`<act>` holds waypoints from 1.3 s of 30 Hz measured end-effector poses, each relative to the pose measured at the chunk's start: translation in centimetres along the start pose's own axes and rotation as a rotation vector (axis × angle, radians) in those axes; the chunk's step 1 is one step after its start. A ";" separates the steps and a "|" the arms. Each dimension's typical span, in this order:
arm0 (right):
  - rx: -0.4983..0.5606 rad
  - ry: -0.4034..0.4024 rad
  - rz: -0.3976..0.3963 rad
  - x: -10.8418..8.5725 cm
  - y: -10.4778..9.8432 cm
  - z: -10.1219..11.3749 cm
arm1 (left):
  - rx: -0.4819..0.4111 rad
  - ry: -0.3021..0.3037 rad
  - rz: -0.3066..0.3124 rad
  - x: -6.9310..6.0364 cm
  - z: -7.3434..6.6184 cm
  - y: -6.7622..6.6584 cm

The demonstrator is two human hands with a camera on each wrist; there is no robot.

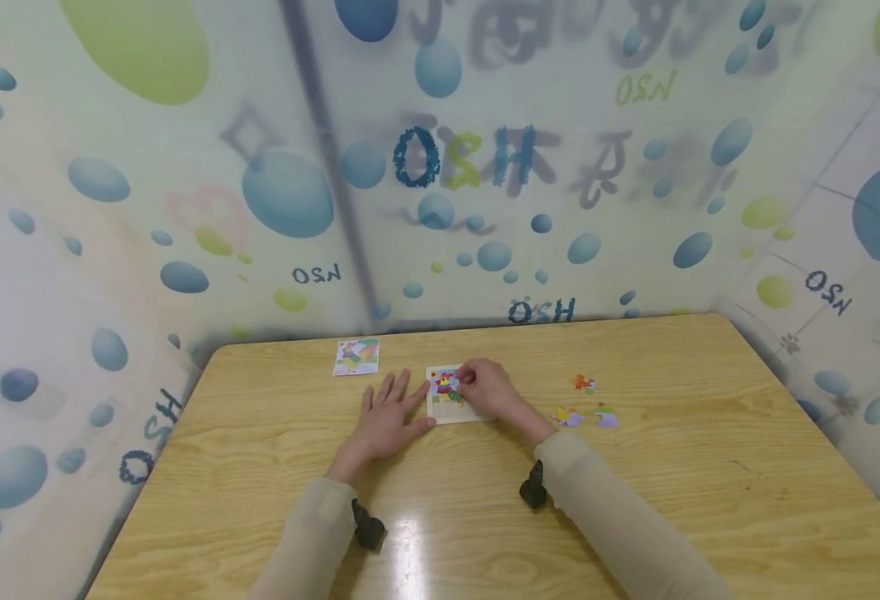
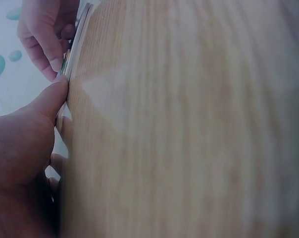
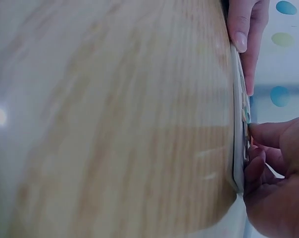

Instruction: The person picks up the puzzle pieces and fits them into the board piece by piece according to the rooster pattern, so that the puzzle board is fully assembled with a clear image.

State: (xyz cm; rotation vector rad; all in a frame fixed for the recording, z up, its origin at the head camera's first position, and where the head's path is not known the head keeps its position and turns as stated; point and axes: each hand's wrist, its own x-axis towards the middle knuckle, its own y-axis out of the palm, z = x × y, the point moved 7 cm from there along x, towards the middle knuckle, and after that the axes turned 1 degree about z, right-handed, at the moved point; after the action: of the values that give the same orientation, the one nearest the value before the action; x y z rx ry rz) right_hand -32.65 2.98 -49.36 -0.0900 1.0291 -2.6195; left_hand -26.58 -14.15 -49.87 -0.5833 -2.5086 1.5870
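A small puzzle board [image 1: 443, 415] lies on the table, with colourful pieces filling part of its picture. My left hand [image 1: 389, 423] rests with fingers spread at the board's left edge, its thumb and index finger touching that edge. Over the board's upper right, my right hand [image 1: 491, 390] has thumb and forefinger brought together on a puzzle piece, which the fingers mostly hide. In the right wrist view the fingertips of the right hand [image 3: 283, 168] are right at the board [image 3: 236, 124], seen edge-on. The left wrist view shows the left thumb [image 2: 53, 96] against the board's rim.
Loose puzzle pieces lie right of the board: an orange group [image 1: 582, 382], a yellow and lilac one [image 1: 567, 416] and a lilac and green one [image 1: 605, 416]. A picture card [image 1: 357, 357] lies at the back left. Behind the wooden table [image 1: 470, 500] hangs a patterned backdrop [image 1: 440, 250].
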 end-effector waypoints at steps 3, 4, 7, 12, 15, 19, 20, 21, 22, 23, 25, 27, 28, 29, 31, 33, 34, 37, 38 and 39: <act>-0.014 0.014 -0.007 0.0 0.0 0.0 | 0.004 0.001 0.000 -0.1 -0.2 -0.1; -0.020 0.017 -0.009 -0.1 0.0 0.1 | 0.003 0.002 -0.002 -0.1 -0.2 -0.1; -0.032 0.020 -0.014 -0.1 0.0 0.2 | 0.010 -0.004 0.002 -0.1 -0.1 -0.1; -0.037 0.015 -0.020 -0.2 0.0 0.2 | 0.021 -0.011 0.011 0.0 -0.1 0.0; -0.043 0.015 -0.022 -0.2 -0.1 0.1 | 0.021 -0.008 0.012 0.0 -0.1 -0.1; -0.056 0.012 -0.031 -0.3 -0.1 0.1 | 0.019 -0.006 0.012 -0.1 -0.2 -0.1; -0.059 0.012 -0.035 -0.3 -0.1 0.1 | 0.017 -0.004 0.009 -0.1 -0.2 -0.1; -0.060 0.012 -0.040 -0.3 -0.1 0.2 | 0.015 -0.002 0.008 -0.1 -0.1 -0.1; -0.059 0.013 -0.042 -0.3 -0.1 0.2 | 0.012 -0.001 0.007 -0.1 -0.1 -0.1; -0.060 0.013 -0.045 -0.3 -0.1 0.2 | 0.008 0.002 0.006 -0.2 -0.1 -0.1; -0.054 0.012 -0.046 -0.3 -0.2 0.1 | 0.000 0.008 0.000 -0.2 -0.2 -0.1; -0.039 0.003 -0.041 -0.3 -0.2 0.1 | 0.001 0.003 0.006 -0.2 -0.2 -0.1; -0.023 0.001 -0.036 -0.3 -0.2 0.0 | -0.001 0.002 0.004 -0.2 -0.2 -0.2; -0.005 -0.004 -0.033 -0.3 -0.2 -0.1 | 0.002 -0.002 0.006 -0.2 -0.1 -0.2; 0.053 -0.006 -0.024 -0.2 -0.2 -0.4 | 0.008 -0.012 0.010 -0.2 0.0 -0.2; 0.117 -0.014 -0.026 -0.2 -0.5 -0.8 | 0.011 -0.018 0.012 -0.1 0.1 -0.2; 0.144 -0.022 -0.029 -0.3 -0.8 -0.9 | 0.011 -0.017 0.011 -0.1 0.1 -0.2; 0.207 -0.056 -0.029 -0.6 -1.7 -1.3 | 0.012 -0.018 0.018 0.0 0.1 -0.1; 0.215 -0.077 -0.030 -0.7 -2.1 -1.4 | 0.011 -0.018 0.020 0.0 0.0 -0.1; 0.227 -0.090 -0.021 -0.9 -2.4 -1.5 | 0.011 -0.018 0.020 0.0 0.0 -0.1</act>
State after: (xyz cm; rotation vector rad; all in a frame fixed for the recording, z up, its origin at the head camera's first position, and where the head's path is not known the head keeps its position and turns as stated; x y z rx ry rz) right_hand -32.69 5.93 -48.78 -0.1648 0.6999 -2.7042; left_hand -26.58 -14.17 -49.79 -0.5981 -2.5130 1.6188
